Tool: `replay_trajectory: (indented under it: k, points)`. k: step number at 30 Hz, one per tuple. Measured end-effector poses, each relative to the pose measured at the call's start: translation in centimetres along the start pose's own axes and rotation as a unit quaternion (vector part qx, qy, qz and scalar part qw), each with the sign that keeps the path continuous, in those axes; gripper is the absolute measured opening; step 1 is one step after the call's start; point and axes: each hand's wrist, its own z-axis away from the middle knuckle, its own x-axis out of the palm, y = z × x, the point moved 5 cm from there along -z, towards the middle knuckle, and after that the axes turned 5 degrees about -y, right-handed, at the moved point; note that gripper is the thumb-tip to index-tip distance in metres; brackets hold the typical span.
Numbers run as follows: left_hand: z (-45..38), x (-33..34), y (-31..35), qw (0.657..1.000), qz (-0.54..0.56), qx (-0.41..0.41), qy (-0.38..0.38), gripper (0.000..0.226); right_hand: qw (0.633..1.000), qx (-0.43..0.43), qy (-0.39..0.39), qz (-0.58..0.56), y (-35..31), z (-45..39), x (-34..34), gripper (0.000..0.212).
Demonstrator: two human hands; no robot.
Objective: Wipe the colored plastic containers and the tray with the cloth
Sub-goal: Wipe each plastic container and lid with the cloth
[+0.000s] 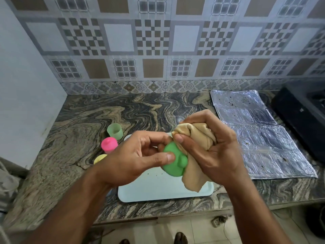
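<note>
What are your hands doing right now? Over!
Left hand holds green lid. Right hand grips cloth, wiping it. Tray below, unwiped. Nothing in the way.

A marbled stone counter (88,117) runs under a patterned tile wall (158,41). A crinkled foil sheet (260,138) lies flat on the counter at the right, speckled with dark spots. Just beyond it sits a black stove (302,110). Below the counter edge, pale floor tiles (184,228) show.

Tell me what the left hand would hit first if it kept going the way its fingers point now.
The left hand points rightward and grips the green lid. Going on, it would likely press into the cloth bunched in the right hand, though depth is unclear.
</note>
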Motion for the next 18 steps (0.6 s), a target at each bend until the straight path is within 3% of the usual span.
replay_trajectory:
  k: [2,5,10,14,18]
  points:
    - [-0.1,0.1,-0.4,0.999,-0.019,-0.019,-0.022,0.016,0.999,0.024,-0.026,0.011,0.8,-0.5,0.2,0.018]
    - [-0.2,0.1,-0.9,0.999,-0.024,-0.027,-0.027,0.012,0.997,0.053,0.007,0.047,2.0,-1.3,-0.2,0.019]
    - [0.1,-1.0,-1.4,0.999,0.023,0.004,0.043,0.011,0.988,0.093,0.054,-0.113,2.8,-0.4,-2.1,0.017]
    - [0.4,-1.5,-1.4,0.995,0.013,0.016,0.095,0.023,0.992,0.074,0.039,-0.096,2.0,1.1,-1.2,0.015]
    - [0.1,-0.8,-1.5,0.998,-0.006,0.009,0.062,0.006,0.995,0.052,0.001,-0.083,1.6,1.5,0.8,0.019]
